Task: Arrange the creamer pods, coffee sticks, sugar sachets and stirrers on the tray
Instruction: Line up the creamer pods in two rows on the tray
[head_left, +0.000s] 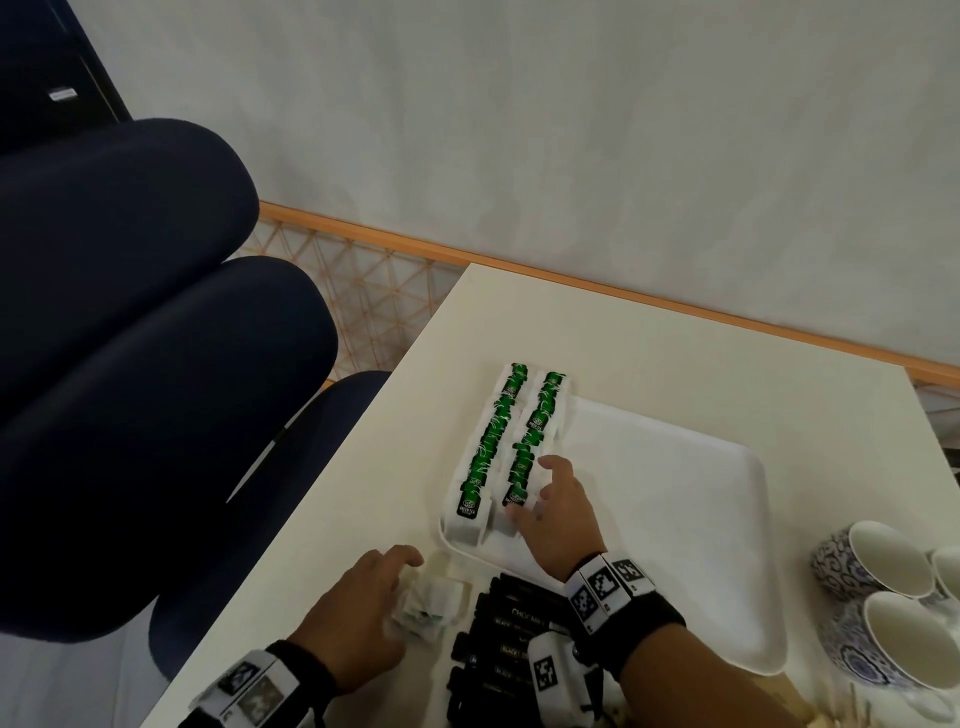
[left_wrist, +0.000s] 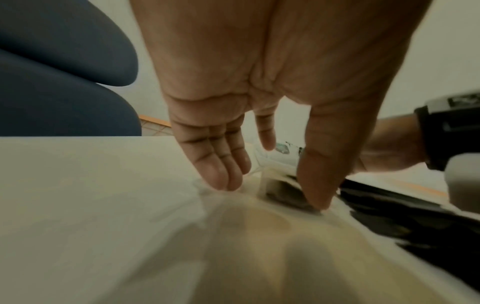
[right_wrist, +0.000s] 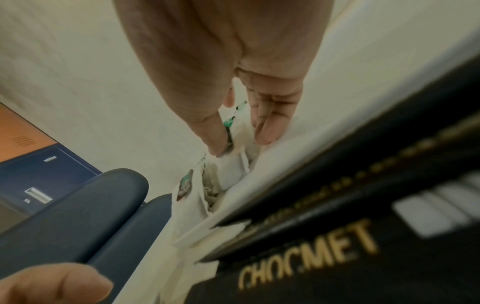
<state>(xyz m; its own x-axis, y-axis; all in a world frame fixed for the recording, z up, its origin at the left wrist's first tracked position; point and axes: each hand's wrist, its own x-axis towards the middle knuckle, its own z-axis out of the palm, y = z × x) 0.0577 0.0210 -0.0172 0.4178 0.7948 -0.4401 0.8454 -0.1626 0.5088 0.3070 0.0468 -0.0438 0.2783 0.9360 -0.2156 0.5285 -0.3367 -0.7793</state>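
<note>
Your inventory, colours only:
- Tray (head_left: 675, 519): plain white.
- Pods (head_left: 511, 441) at tray's 9 o'clock: white w/ green-black labels.
- Sticks (head_left: 498, 639) at 6 o'clock: black, gold "CHOCMET" lettering.
- Cups (head_left: 862, 566) at 3 o'clock: white inside, blue-white swirl pattern outside.
- Chair (head_left: 130, 364): navy.
- Table (head_left: 649, 353): cream.

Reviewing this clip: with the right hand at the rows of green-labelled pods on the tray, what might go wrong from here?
1. The right hand pinches the nearest pod in the right-hand row of pods; the rows are tightly packed, so a nudge could knock neighbours over.
2. The left hand rests on loose pods near the table edge; one could slide off.
3. The right forearm crosses the black sticks and may scatter them.
</note>
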